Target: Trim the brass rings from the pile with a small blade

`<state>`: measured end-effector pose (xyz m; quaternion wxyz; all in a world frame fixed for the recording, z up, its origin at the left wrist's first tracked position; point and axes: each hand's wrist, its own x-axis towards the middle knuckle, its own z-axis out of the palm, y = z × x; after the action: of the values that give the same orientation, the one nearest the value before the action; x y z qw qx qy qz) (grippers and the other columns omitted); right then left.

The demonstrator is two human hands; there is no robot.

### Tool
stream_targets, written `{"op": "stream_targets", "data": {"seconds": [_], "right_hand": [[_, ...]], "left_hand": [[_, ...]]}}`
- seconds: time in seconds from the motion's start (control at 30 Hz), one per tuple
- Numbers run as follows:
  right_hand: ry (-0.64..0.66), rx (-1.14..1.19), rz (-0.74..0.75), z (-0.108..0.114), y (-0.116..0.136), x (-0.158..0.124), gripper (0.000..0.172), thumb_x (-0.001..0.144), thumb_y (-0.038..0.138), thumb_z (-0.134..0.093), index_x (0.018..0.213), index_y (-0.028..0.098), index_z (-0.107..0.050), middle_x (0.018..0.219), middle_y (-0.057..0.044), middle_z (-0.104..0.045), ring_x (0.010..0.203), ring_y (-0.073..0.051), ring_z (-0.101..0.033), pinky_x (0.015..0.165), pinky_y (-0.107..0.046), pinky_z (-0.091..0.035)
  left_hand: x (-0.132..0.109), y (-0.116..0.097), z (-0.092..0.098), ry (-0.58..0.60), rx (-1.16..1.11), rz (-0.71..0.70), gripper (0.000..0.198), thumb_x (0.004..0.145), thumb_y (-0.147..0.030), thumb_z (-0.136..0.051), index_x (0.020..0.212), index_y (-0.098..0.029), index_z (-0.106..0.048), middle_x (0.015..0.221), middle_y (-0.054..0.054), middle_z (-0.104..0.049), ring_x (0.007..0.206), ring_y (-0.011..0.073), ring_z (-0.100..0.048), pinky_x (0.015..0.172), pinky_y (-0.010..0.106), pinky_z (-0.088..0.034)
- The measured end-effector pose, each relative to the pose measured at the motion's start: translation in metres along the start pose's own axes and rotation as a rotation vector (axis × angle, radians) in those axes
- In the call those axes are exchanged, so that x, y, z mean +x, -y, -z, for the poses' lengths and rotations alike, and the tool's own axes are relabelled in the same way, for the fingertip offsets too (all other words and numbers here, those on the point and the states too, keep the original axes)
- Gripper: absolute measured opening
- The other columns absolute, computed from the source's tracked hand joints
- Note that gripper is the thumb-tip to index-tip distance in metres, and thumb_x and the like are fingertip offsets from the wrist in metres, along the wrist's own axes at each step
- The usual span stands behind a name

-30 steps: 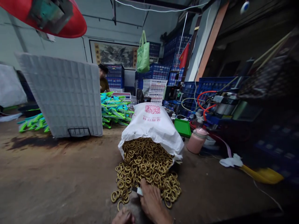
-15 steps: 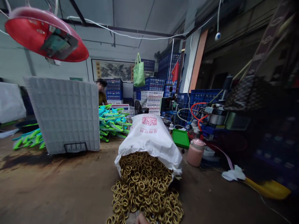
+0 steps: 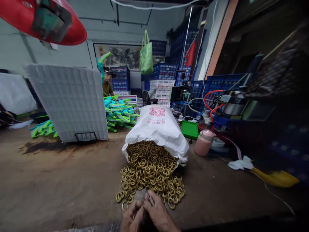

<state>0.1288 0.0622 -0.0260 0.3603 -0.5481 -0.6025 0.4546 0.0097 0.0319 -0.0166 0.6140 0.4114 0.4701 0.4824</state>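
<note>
At the near edge of the table, my left hand (image 3: 131, 215) and my right hand (image 3: 158, 211) meet, both with fingers closed. A slim metal tool (image 3: 150, 198) with a pointed end shows between the fingers of my right hand. My left hand is pinched; whatever is in it is too small to make out. Just beyond them lies a heap of brass-coloured rings (image 3: 154, 170), spilling from the mouth of a white woven sack (image 3: 156, 129) that lies on its side. One loose ring (image 3: 125, 205) is beside my left hand.
A white padded panel (image 3: 70, 103) stands upright at left, near green and blue hangers (image 3: 120, 112). On the right are a pink pot (image 3: 204, 142), a green tray (image 3: 189, 129), a machine with red hoses (image 3: 229, 103) and a yellow scoop (image 3: 277, 177). A red lamp (image 3: 72, 25) hangs overhead.
The view has tilted down, bringing both hands into sight; earlier only a fingertip showed at the bottom edge. A green and blue hanger now appears raised near the person at the back.
</note>
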Motion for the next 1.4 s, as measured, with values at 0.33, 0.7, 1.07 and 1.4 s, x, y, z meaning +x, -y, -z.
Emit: {"op": "stream_targets", "data": {"seconds": [0.33, 0.7, 1.07, 1.4], "right_hand": [[0.082, 0.022, 0.100, 0.007, 0.029, -0.005, 0.026, 0.081, 0.039, -0.041, 0.065, 0.019, -0.041, 0.061, 0.005, -0.040, 0.060, -0.010, -0.038, 0.056, -0.020, -0.032], [0.100, -0.563, 0.250, 0.009, 0.027, -0.021, 0.018, 0.068, 0.008, -0.036, 0.074, 0.020, -0.048, 0.059, 0.003, -0.050, 0.053, -0.011, -0.042, 0.052, -0.023, -0.024], [0.028, -0.912, 0.040, 0.017, 0.019, -0.012, 0.029, 0.066, 0.003, -0.039, 0.087, 0.017, -0.052, 0.066, -0.003, -0.060, 0.057, -0.014, -0.051, 0.052, -0.024, -0.021], [-0.115, -0.824, 0.067, 0.032, -0.003, -0.024, 0.020, 0.077, 0.014, -0.041, 0.091, 0.019, -0.053, 0.074, -0.003, -0.063, 0.066, -0.015, -0.056, 0.057, -0.024, -0.028]], "left_hand": [[-0.007, -0.012, 0.006, 0.115, -0.097, 0.155, 0.036, 0.072, -0.052, -0.054, 0.068, -0.018, -0.044, 0.051, -0.008, -0.040, 0.037, 0.0024, -0.027, 0.036, 0.016, -0.017], [-0.011, -0.022, 0.005, 0.080, -0.115, 0.071, 0.034, 0.072, -0.049, -0.056, 0.069, -0.018, -0.044, 0.052, -0.007, -0.041, 0.040, 0.0032, -0.030, 0.038, 0.016, -0.022], [-0.027, -0.024, 0.011, 0.145, -0.030, 0.117, 0.030, 0.076, -0.046, -0.052, 0.074, -0.016, -0.049, 0.052, -0.007, -0.044, 0.038, 0.0026, -0.032, 0.037, 0.015, -0.021], [-0.023, -0.018, 0.013, 0.055, -0.439, 0.279, 0.028, 0.071, -0.039, -0.060, 0.067, -0.015, -0.047, 0.070, 0.003, -0.058, 0.046, 0.0063, -0.046, 0.035, 0.016, -0.031]]}}
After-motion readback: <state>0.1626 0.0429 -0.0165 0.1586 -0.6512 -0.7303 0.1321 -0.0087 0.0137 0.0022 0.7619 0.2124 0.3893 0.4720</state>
